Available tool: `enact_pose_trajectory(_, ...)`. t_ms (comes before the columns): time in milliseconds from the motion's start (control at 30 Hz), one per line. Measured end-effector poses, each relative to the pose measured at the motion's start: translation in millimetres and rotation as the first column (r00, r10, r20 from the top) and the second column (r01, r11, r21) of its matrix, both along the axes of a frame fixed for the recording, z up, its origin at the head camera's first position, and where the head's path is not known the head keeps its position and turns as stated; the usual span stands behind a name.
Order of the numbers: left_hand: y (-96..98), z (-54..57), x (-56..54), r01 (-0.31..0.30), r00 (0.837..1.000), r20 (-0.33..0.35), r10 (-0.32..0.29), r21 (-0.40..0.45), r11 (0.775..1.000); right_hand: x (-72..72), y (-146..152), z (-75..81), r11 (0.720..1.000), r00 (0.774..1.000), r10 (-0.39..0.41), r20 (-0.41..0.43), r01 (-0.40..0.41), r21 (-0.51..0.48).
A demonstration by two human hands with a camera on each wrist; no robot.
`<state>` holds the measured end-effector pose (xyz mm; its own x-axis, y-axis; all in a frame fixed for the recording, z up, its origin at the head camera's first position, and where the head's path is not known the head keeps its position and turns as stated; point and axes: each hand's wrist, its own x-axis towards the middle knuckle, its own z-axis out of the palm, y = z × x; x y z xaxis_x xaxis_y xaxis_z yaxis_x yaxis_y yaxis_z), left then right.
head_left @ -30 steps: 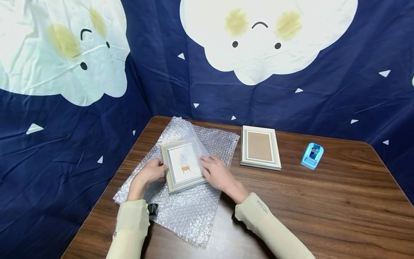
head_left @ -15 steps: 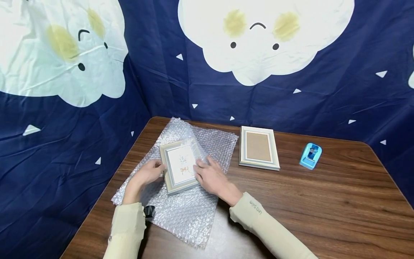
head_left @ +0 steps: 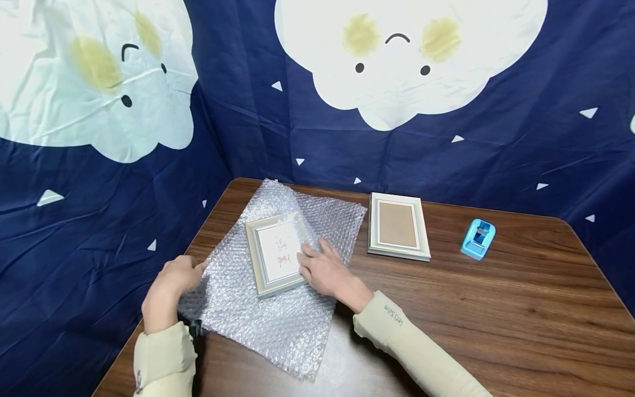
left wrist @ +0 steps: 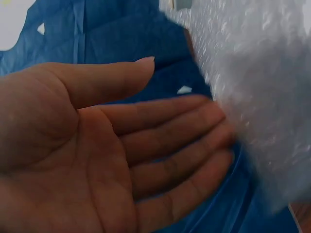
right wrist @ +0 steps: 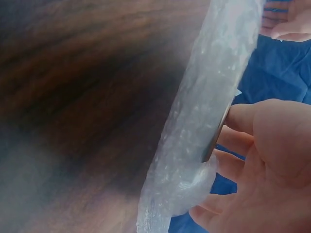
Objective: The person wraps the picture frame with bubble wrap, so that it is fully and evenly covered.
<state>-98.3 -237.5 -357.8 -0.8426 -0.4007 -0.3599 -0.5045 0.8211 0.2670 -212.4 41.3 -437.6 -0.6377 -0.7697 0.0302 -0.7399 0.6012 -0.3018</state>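
A cream picture frame (head_left: 276, 256) with a small print lies on a sheet of bubble wrap (head_left: 278, 325) at the table's left side. A flap of the wrap is folded over the frame's right part. My right hand (head_left: 324, 270) rests on that flap at the frame's right edge, fingers laid over it. At the wrap's left edge is my left hand (head_left: 171, 284). In the left wrist view its fingers (left wrist: 170, 160) are extended, the thumb stands apart, and the tips meet the edge of the wrap without pinching it.
A second cream frame (head_left: 398, 227) with a brown centre lies at the back middle. Right of it stands a blue tape dispenser (head_left: 478, 239). A dark blue cloth with cloud prints hangs behind and left of the wooden table (head_left: 471, 320).
My left hand has let go of the frame's left edge and moved left to the wrap's edge. The right hand has shifted slightly left, bringing the flap down onto the frame.
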Motion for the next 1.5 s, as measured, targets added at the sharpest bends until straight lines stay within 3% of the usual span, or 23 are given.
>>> enact_pose_trajectory(300,1.5,16.1,13.0,-0.013,0.997,-0.083,0.011,-0.019,1.0,0.3,-1,0.2,1.0,1.0,0.004,-0.003,-0.004,-0.003)
enact_pose_trajectory(533,2.6,13.6,17.7,0.134,0.987,-0.099,-0.13,0.033,0.99,0.7,0,1.0,1.0,1.0,0.004,-0.007,-0.004,0.002)
enact_pose_trajectory(600,5.6,13.7,17.0,0.152,0.984,-0.105,-0.144,0.073,0.986,0.8,1,1.3,1.0,1.0,0.002,-0.004,-0.002,0.0)
enact_pose_trajectory(700,12.9,15.0,14.1,0.157,0.976,-0.165,-0.139,0.098,0.983,1.0,1,1.8,1.0,1.0,0.0,-0.003,0.0,0.0)
enact_pose_trajectory(800,22.4,17.1,8.8,0.148,0.965,-0.234,-0.115,0.13,0.98,1.3,1,1.7,1.0,1.0,0.005,-0.017,-0.005,0.005)
enact_pose_trajectory(967,39.4,19.4,-4.5,0.154,0.933,-0.342,-0.109,0.105,0.982,1.6,1,0.7,1.0,1.0,0.008,-0.022,-0.008,0.008)
enact_pose_trajectory(1233,66.7,15.6,-28.1,0.138,0.903,-0.418,-0.099,0.063,0.988,2.0,1,0.0,1.0,1.0,0.011,-0.025,-0.011,0.003)
enact_pose_trajectory(1367,79.9,9.9,-40.5,0.149,0.908,-0.404,-0.109,0.068,0.987,1.8,0,-0.3,1.0,0.999,0.013,-0.035,-0.013,0.011)
enact_pose_trajectory(1500,90.9,1.6,-52.8,0.153,0.93,-0.353,-0.1,0.127,0.98,2.1,0,-0.6,1.0,0.999,0.012,-0.05,-0.011,0.015)
